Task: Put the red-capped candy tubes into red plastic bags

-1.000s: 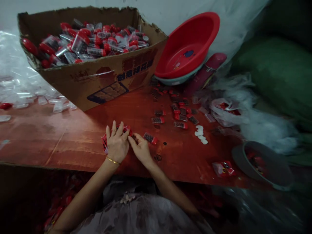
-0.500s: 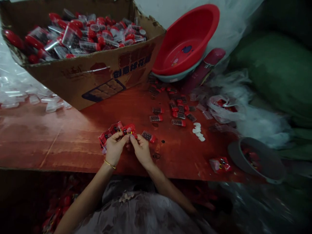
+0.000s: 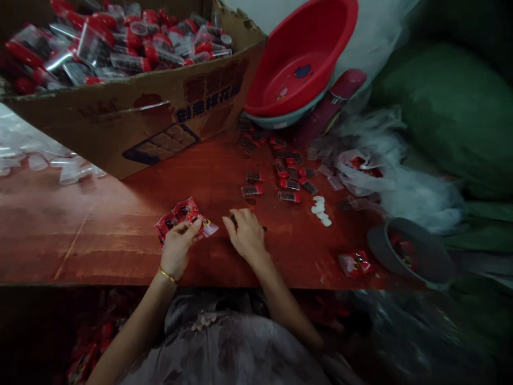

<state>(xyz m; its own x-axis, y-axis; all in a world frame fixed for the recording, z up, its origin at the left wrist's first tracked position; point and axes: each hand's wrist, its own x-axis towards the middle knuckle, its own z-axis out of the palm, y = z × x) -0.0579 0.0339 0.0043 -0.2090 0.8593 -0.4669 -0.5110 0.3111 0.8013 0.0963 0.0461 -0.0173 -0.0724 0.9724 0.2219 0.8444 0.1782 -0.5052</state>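
Observation:
My left hand [image 3: 179,247] pinches a small red printed plastic bag [image 3: 195,218], whose clear end points right. Behind its fingers, more red printed bags [image 3: 173,216] lie in a loose stack on the table. My right hand [image 3: 247,232] is a little to the right, low over the tabletop, its thumb and fingers curled round a small clear tube [image 3: 233,219]. Only a dark end of that tube shows; the hand hides the rest. Several like tubes with red caps and dark contents [image 3: 289,197] lie farther back.
A cardboard box [image 3: 160,115] full of red-capped tubes stands at the back left, beside clear empty cups [image 3: 70,170]. Behind are a red basin [image 3: 304,53] and a dark red bottle [image 3: 323,115]. White pieces [image 3: 320,211], a filled bag [image 3: 355,263] and a grey bowl [image 3: 379,243] sit to the right.
My hands have come apart. The left keeps the red bag, its clear end now showing, while the right has moved right and closed over the tube that lay beside it. The view has shifted slightly.

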